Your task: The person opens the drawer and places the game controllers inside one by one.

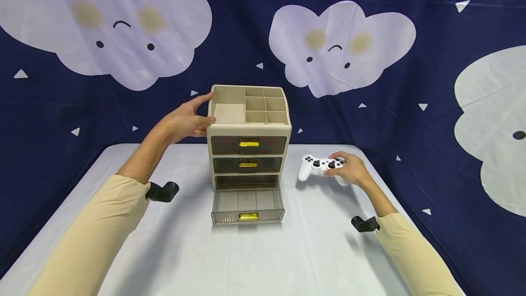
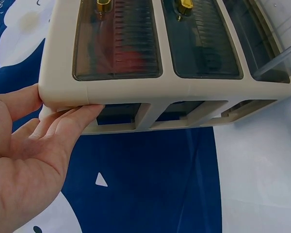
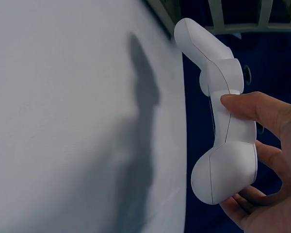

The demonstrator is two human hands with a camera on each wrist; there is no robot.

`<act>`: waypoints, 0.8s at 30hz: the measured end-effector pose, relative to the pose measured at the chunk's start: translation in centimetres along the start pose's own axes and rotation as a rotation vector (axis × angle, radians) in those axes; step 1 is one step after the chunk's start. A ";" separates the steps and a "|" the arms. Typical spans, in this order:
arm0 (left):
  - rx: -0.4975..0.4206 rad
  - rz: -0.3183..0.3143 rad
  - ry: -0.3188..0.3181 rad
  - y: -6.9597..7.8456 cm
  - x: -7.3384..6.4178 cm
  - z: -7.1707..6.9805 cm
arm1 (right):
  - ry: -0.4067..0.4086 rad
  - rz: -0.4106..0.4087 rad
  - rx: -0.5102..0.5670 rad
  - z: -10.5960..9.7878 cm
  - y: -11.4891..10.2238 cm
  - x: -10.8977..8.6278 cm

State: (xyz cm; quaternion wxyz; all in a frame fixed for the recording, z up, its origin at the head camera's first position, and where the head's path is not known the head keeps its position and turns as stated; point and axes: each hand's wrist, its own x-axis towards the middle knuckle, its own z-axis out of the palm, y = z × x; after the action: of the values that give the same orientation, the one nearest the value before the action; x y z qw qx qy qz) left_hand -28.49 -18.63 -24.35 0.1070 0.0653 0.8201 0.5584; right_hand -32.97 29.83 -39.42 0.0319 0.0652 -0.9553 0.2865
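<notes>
A beige desktop drawer organizer [image 1: 249,128] stands upright on the table, its bottom drawer [image 1: 248,198] pulled out and seen through clear smoky plastic with a bare floor. My left hand [image 1: 186,120] grips the organizer's upper left edge, the thumb at the top rim and the other fingers along the side wall. In the left wrist view those fingers [image 2: 75,121] lie against the side frame. To the organizer's right, my right hand [image 1: 348,168] holds a white game controller [image 1: 315,164] by one end, thumb on its near edge. The controller hovers over the table, its shadow below.
Two upper drawers with gold handles are closed; something reddish shows through the top drawer [image 2: 119,53]. Divided compartments [image 1: 265,104] form the organizer's top. A white cloth covers the table [image 1: 181,250]; a dark blue cloud-patterned curtain [image 1: 242,35] hangs close behind.
</notes>
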 end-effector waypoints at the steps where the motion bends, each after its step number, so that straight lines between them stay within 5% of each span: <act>1: 0.000 0.000 0.000 0.0 0.0 0.0 | 0.004 -0.012 -0.001 -0.2 -0.3 -0.1; 14: 0.016 0.000 0.011 0.0 0.1 0.0 | -0.002 -0.159 0.028 -2.6 -4.4 -2.3; 24: 0.010 0.000 0.007 0.0 0.0 0.1 | 0.010 -0.239 -0.039 -2.0 -8.2 -4.7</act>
State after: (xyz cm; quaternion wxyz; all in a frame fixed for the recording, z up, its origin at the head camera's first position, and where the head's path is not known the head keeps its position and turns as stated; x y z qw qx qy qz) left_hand -28.47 -18.57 -24.35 0.1037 0.0637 0.8233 0.5544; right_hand -27.12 24.71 -33.76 0.0716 0.1763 -0.9460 0.2623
